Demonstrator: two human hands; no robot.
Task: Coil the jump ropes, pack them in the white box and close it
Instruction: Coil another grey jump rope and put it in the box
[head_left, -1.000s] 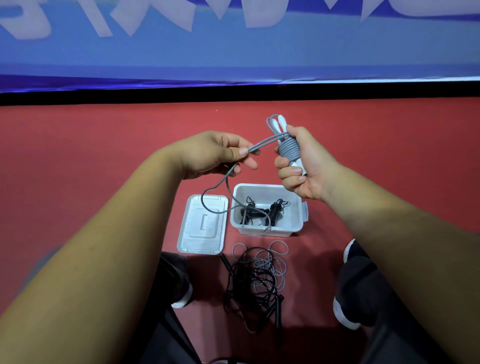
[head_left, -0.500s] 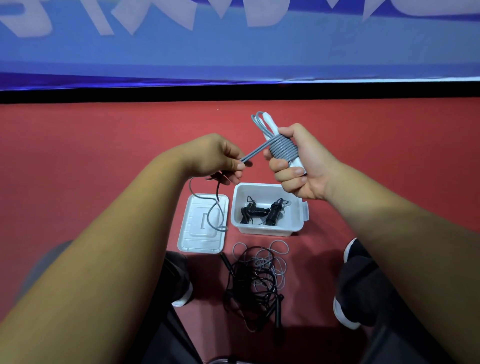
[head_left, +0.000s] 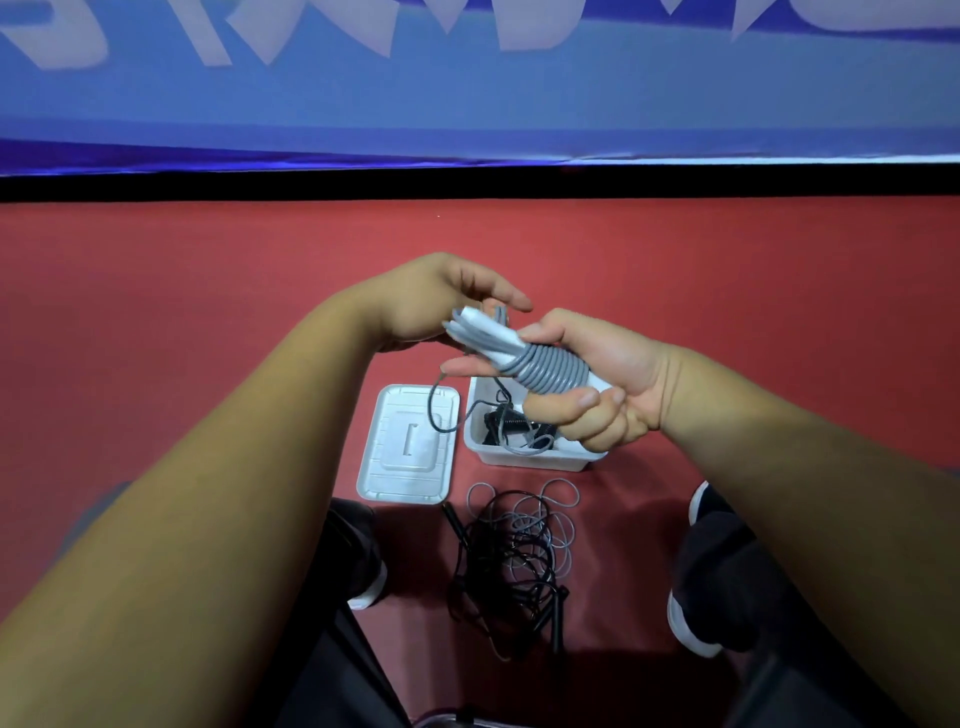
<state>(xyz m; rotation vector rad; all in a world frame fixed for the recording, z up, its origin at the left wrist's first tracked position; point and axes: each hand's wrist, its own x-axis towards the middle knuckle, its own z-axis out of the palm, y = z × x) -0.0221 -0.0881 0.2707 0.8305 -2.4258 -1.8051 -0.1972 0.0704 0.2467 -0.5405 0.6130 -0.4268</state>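
Two bare hands meet above a red floor (head_left: 208, 291). The right hand (head_left: 608, 384) has its grip curled tight round a grey jump rope (head_left: 545, 369), whose cord is wound in neat turns about white handles. The left hand (head_left: 436, 301) cups the bundle's free end; whether its grip pinches the cord cannot be told. A loose tail (head_left: 434, 410) hangs toward the open white box (head_left: 524, 457), which sits toward the floor's near edge. The box holds a black coiled rope (head_left: 506, 421), and its lid (head_left: 410, 447) lies just beside it on the left. Tangled ropes (head_left: 514, 556) lie nearer the feet. The tail likely needs snug, even turns and a tucked end.
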